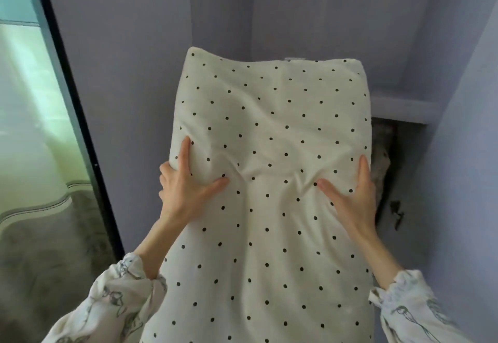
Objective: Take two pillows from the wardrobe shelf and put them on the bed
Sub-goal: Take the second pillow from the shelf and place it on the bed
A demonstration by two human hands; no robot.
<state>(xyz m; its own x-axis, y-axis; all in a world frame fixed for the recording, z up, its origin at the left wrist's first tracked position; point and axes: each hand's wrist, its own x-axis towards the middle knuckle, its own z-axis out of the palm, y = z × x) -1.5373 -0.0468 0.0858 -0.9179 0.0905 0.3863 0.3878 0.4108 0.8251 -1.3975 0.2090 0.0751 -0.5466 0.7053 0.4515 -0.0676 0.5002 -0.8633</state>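
Head view: cream pillow (269, 181) with black dots fills centre frame, held up in front of the lilac wardrobe interior (310, 19), its far end near the shelf edge (404, 108). Left hand (186, 189) grips the pillow's left edge, thumb pressed into the fabric. Right hand (350, 197) grips the right edge likewise. Floral sleeves (113, 302) at bottom corners. Black-framed door (72, 116) at left.

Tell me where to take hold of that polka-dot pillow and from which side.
Grip the polka-dot pillow by its two long side edges, one hand from each side, as the left hand and right hand do now. It is long, soft and sagging, so a one-sided grip would probably let it fold.
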